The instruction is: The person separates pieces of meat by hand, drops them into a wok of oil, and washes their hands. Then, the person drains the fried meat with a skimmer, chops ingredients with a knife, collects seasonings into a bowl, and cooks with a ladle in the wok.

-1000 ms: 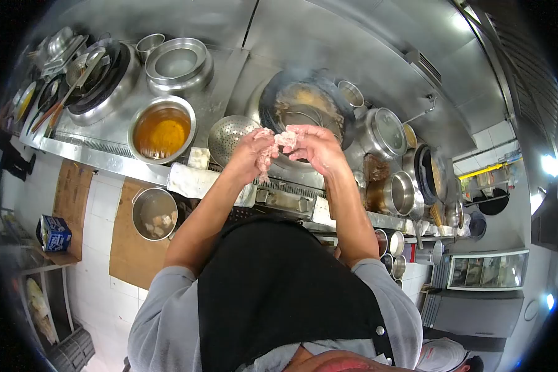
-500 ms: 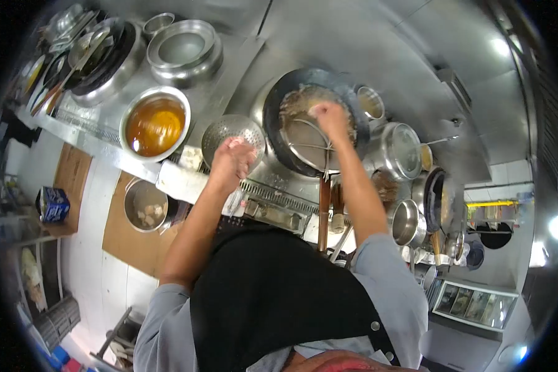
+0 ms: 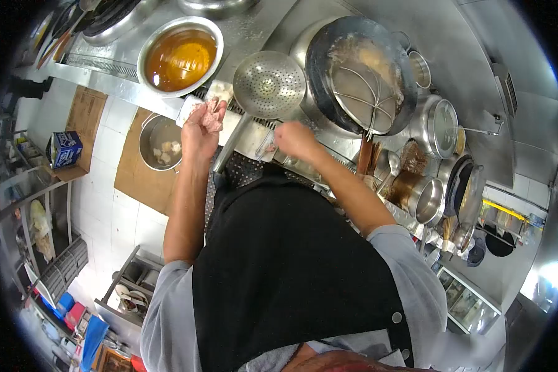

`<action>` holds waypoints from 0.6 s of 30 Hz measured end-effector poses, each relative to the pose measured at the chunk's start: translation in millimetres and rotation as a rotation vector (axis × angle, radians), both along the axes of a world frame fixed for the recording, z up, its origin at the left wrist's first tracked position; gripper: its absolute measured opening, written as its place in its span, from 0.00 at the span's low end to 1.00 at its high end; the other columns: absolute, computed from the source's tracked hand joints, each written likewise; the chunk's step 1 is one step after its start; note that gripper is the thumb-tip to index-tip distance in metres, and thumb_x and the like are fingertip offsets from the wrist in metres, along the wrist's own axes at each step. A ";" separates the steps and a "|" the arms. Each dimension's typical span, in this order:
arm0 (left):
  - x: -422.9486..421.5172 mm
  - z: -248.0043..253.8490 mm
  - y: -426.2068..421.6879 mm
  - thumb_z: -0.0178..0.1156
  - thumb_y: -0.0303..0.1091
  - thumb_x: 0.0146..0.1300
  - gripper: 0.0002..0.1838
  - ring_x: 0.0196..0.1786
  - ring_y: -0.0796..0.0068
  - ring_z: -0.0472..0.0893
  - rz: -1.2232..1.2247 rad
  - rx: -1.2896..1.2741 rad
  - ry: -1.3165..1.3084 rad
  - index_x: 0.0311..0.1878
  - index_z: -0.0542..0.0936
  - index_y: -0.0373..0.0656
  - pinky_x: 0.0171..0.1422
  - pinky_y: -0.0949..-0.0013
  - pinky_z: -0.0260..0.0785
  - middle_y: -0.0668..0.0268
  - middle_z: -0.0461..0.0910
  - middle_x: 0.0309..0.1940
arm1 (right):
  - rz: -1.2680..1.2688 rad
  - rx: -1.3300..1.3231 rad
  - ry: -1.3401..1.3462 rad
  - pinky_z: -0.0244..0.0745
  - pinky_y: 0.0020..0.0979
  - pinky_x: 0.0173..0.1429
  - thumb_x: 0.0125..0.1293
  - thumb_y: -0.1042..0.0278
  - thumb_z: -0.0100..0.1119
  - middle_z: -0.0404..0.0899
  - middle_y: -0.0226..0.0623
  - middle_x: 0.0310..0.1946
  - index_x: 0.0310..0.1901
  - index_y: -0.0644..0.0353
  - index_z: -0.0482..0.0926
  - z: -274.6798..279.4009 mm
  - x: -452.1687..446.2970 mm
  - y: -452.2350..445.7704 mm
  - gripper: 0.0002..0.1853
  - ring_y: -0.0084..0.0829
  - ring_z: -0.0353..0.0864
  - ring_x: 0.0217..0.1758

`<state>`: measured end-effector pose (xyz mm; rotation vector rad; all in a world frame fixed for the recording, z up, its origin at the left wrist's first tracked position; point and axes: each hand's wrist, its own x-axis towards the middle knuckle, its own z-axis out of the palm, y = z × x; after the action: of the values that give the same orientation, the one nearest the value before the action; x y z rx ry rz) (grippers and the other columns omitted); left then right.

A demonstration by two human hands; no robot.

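Note:
My left hand (image 3: 199,137) is cupped around a lump of pink minced meat (image 3: 212,118), left of the perforated skimmer (image 3: 270,85). The skimmer lies on the counter, its handle pointing toward my apron. At the counter's front edge, my right hand (image 3: 299,141) is closed, its fingertips beside a small shiny, pale item (image 3: 266,146). Whether it grips anything is hidden. Behind it on the right sits a dark wok (image 3: 324,77) holding cloudy liquid, with a wire-armed strainer (image 3: 372,99) inside.
A steel bowl of amber oil (image 3: 144,71) stands on the counter at left. Below it, a pot with pale chunks (image 3: 160,146) rests on cardboard (image 3: 127,177) on the floor. Steel pots (image 3: 426,201) and a lidded pot (image 3: 443,127) line the right side.
My right hand has come from over the wok to the counter's front edge. My left hand has moved left, off the skimmer, still holding meat. The view has shifted.

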<state>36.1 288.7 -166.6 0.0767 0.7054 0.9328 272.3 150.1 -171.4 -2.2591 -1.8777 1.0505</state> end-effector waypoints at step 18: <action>15.2 71.2 -12.8 0.47 0.28 0.78 0.16 0.63 0.49 0.80 -0.230 0.077 -0.242 0.61 0.73 0.27 0.68 0.50 0.75 0.48 0.79 0.58 | -0.528 0.498 0.681 0.82 0.33 0.45 0.68 0.70 0.66 0.89 0.37 0.43 0.48 0.65 0.84 121.2 -77.3 1.9 0.11 0.27 0.87 0.42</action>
<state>51.2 275.9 -95.4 0.1087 0.4260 0.7335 195.0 152.0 -50.2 -1.6606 -1.0378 0.9480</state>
